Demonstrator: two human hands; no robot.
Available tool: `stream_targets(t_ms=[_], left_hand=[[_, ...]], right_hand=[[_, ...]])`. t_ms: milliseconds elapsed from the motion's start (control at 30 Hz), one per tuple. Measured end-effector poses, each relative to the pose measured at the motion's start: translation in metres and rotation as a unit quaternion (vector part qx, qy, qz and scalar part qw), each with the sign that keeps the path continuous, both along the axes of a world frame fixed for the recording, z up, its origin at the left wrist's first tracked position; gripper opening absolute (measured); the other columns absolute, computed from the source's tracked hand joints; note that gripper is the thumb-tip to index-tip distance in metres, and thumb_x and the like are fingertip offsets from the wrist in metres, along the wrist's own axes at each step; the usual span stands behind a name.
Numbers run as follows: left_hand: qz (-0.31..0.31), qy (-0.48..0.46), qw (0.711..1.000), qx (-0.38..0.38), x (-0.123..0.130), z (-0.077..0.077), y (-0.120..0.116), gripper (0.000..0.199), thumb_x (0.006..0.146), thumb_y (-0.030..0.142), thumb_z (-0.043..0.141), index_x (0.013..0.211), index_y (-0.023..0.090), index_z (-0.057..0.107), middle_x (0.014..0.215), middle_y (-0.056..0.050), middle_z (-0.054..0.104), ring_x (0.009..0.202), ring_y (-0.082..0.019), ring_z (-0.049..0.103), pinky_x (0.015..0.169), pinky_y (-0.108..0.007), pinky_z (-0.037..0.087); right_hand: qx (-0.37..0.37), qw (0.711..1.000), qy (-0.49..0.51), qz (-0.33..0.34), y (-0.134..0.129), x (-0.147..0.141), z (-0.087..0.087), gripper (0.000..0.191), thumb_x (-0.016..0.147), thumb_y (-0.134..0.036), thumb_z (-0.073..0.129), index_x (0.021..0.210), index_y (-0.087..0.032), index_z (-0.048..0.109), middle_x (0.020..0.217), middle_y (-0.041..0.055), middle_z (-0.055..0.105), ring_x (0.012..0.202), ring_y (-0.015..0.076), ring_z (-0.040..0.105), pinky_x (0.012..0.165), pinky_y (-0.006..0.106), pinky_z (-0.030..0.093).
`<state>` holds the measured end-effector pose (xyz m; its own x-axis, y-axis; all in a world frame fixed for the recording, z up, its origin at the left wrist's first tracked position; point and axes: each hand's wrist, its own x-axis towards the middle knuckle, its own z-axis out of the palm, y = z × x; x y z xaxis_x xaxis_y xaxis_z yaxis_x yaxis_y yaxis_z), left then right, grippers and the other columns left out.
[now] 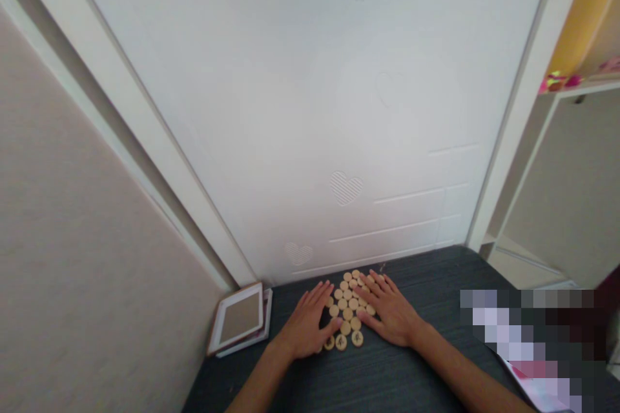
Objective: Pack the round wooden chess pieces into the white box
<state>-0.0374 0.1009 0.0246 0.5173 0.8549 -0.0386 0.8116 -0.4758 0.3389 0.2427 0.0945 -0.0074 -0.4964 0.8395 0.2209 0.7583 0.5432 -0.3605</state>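
Note:
Several round pale wooden game pieces lie in a loose cluster on the dark table, most showing plain faces. A few at the near edge, including one marked piece, carry dark marks too small to read. My left hand rests palm down at the cluster's left side, fingers stretched out and thumb close to the pieces. On the other side, my right hand lies flat with its fingers spread over the right part of the cluster. Some pieces are partly hidden under both hands.
The dark table meets a white panel with embossed hearts behind it. Two stacked, framed flat objects lie at the table's left end, against the wall. A pixelated area covers the right side. Shelving with a yellow object stands beyond, at upper right.

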Motion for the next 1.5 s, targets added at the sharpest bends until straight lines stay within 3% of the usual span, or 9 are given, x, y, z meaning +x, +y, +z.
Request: stream_targets(t_ms=[267,433,567,700,833,900,1067,1267,1500], left_hand=[[0.004,0.014,1.000,-0.013,0.007,-0.007,0.014,0.077,0.095,0.069,0.038,0.158,0.026,0.029,0.166,-0.007,0.025,0.154,-0.029,0.019,0.125,-0.054,0.018],[0.029,-0.015,0.999,0.019,-0.007,-0.010,0.015,0.068,0.100,0.062,0.036,0.157,0.025,0.034,0.164,-0.008,0.033,0.152,-0.028,0.026,0.124,-0.052,0.022],[0.040,-0.062,0.996,0.058,-0.026,-0.002,0.005,0.056,0.101,0.053,0.041,0.150,0.026,0.045,0.158,-0.008,0.043,0.147,-0.026,0.037,0.122,-0.047,0.029],[0.059,-0.098,0.990,0.077,-0.052,0.007,-0.006,0.039,0.098,0.043,0.052,0.131,0.026,0.062,0.135,-0.009,0.062,0.127,-0.025,0.055,0.112,-0.045,0.041],[0.091,-0.109,0.989,-0.031,-0.066,0.008,-0.013,0.035,0.092,0.045,0.059,0.116,0.022,0.068,0.103,-0.006,0.070,0.085,-0.020,0.064,0.080,-0.033,0.052],[0.091,-0.118,0.986,-0.073,-0.065,0.006,-0.014,0.035,0.090,0.047,0.062,0.112,0.021,0.069,0.097,-0.004,0.070,0.080,-0.018,0.062,0.073,-0.030,0.049],[0.088,-0.147,0.981,-0.095,-0.047,0.001,-0.012,0.034,0.089,0.048,0.061,0.106,0.020,0.071,0.088,-0.002,0.069,0.078,-0.016,0.060,0.071,-0.026,0.046],[0.077,-0.179,0.975,-0.107,-0.031,0.001,-0.008,0.034,0.087,0.044,0.064,0.110,0.020,0.070,0.088,-0.002,0.069,0.078,-0.016,0.061,0.071,-0.026,0.046],[0.085,-0.157,0.979,-0.103,-0.023,0.004,-0.007,0.039,0.081,0.047,0.070,0.109,0.020,0.069,0.084,0.000,0.069,0.074,-0.016,0.062,0.065,-0.024,0.044]], right_hand=[[-0.005,1.000,0.007,-0.013,0.004,-0.002,-0.003,0.059,0.102,-0.060,0.036,0.156,-0.038,0.033,0.164,0.0002,0.033,0.153,0.0298,0.021,0.123,0.056,0.016],[0.038,0.998,0.034,-0.021,-0.001,0.000,0.000,0.048,0.104,-0.047,0.038,0.150,-0.035,0.046,0.159,0.0017,0.043,0.149,0.0281,0.031,0.121,0.054,0.024],[0.081,0.995,0.065,-0.007,-0.013,0.013,0.002,0.038,0.101,-0.031,0.047,0.136,-0.028,0.061,0.144,0.0065,0.059,0.137,0.0268,0.047,0.115,0.048,0.036],[0.093,0.992,0.080,-0.014,-0.025,0.029,0.002,0.031,0.098,-0.022,0.052,0.123,-0.028,0.067,0.122,0.0071,0.069,0.116,0.0246,0.059,0.101,0.043,0.047],[0.105,0.991,0.084,-0.016,-0.027,0.032,-0.003,0.027,0.097,-0.023,0.054,0.120,-0.028,0.068,0.118,0.0076,0.068,0.113,0.0249,0.060,0.096,0.042,0.048],[0.116,0.989,0.089,-0.025,-0.024,0.028,-0.007,0.024,0.098,-0.023,0.055,0.116,-0.027,0.069,0.118,0.0077,0.068,0.112,0.0249,0.060,0.095,0.042,0.049],[0.129,0.986,0.102,-0.029,-0.019,0.014,-0.012,0.021,0.097,-0.024,0.057,0.113,-0.028,0.069,0.114,0.0073,0.067,0.107,0.0242,0.061,0.092,0.041,0.049],[0.120,0.987,0.106,0.005,-0.038,0.005,-0.004,0.023,0.097,-0.022,0.057,0.116,-0.028,0.069,0.111,0.0065,0.066,0.104,0.0230,0.060,0.094,0.040,0.048],[0.069,0.993,0.079,0.058,-0.048,-0.007,0.005,0.049,0.090,-0.008,0.056,0.128,-0.037,0.065,0.122,0.0045,0.063,0.112,0.0232,0.056,0.099,0.041,0.045]])
